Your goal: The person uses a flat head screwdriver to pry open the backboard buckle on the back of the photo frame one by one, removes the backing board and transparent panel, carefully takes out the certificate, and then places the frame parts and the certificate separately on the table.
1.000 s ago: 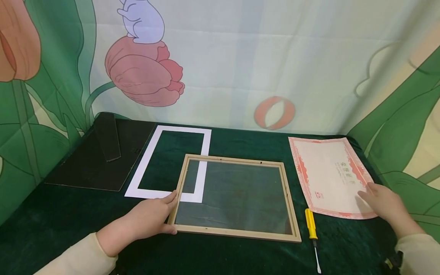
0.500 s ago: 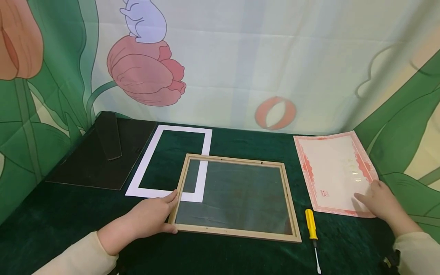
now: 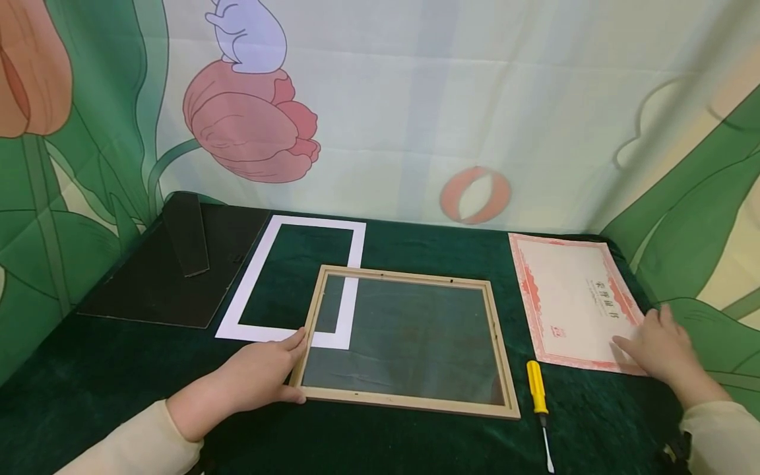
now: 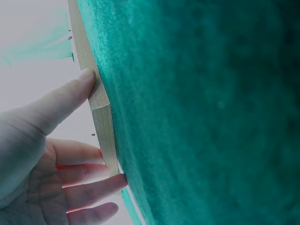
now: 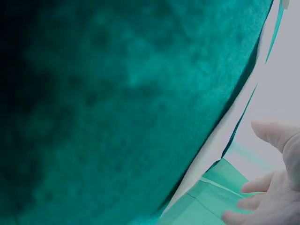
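Observation:
A light wooden picture frame [image 3: 415,406] with a clear pane lies flat on the dark green cloth. My left hand [image 3: 258,373] rests at its near left corner, thumb against the near edge and straight fingers touching the left side. In the left wrist view, the thumb and fingers [image 4: 89,190] meet the wooden edge on either side of the corner. At the right lies a certificate [image 3: 570,297] with a red patterned border. My right hand [image 3: 665,346] hovers at its right edge with fingers spread; the right wrist view shows the hand [image 5: 276,187] holding nothing.
A white mat border [image 3: 240,303] lies partly beneath the frame. Left of it is a black backing board [image 3: 142,284] with a stand leg. A yellow-handled screwdriver [image 3: 537,389] lies between frame and certificate. A printed curtain [image 3: 380,119] hangs behind.
Half a second ago my right hand held up the certificate's right edge, shifted slightly right; now the sheet lies flat and the fingers have spread off it. The left hand has stayed put.

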A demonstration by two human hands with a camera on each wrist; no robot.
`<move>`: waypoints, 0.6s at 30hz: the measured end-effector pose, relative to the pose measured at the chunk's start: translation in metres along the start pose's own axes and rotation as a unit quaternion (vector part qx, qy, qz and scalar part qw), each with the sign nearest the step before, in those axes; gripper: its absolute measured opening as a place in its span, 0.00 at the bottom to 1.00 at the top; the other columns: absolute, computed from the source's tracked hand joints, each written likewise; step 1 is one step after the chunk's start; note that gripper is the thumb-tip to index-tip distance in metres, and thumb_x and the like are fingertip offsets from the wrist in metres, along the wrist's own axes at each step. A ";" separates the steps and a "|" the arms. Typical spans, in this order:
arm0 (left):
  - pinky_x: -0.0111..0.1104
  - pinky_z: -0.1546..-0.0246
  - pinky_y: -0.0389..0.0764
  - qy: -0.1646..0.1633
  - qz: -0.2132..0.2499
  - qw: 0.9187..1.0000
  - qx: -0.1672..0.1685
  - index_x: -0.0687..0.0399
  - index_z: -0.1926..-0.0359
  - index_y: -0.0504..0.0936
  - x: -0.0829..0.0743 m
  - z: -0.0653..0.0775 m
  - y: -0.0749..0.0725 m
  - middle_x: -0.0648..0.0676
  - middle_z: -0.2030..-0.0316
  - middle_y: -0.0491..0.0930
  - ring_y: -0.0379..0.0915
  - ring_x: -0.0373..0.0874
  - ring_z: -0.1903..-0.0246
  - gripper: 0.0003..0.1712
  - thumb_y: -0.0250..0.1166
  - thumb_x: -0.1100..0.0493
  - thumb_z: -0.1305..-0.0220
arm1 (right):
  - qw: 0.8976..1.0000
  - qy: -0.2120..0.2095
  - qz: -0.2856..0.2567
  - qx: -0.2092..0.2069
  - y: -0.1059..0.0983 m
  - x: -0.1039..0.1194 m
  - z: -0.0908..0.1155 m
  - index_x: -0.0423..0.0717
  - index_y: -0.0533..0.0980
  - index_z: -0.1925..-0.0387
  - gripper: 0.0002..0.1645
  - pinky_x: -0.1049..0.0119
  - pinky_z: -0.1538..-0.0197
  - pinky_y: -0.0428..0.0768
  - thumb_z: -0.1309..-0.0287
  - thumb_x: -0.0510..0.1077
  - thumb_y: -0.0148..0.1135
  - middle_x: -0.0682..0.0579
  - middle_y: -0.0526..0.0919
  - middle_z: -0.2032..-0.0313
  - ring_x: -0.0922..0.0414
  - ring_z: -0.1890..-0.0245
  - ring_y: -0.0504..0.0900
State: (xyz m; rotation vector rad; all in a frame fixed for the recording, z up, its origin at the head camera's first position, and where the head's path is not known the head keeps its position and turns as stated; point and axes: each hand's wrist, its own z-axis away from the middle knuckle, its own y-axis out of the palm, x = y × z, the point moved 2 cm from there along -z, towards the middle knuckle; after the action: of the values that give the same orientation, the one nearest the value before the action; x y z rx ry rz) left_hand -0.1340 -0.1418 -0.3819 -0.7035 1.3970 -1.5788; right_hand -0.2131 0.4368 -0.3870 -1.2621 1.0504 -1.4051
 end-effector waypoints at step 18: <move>0.40 0.55 0.78 -0.001 -0.004 1.000 0.002 0.66 0.37 0.67 -0.001 0.000 -0.001 0.61 0.36 0.65 0.76 0.50 0.53 0.50 0.71 0.39 0.54 | 0.991 -0.081 -0.075 0.073 0.011 0.056 0.009 0.21 0.45 0.35 0.55 0.26 0.47 0.50 0.40 0.61 0.55 0.20 0.37 0.36 0.23 0.40 0.45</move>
State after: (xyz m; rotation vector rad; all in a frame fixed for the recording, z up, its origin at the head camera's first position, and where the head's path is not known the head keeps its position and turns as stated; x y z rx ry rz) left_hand -0.1338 -0.1405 -0.3812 -0.7090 1.3917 -1.5866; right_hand -0.2047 0.3799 -0.3861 -1.3450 0.7428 -1.4384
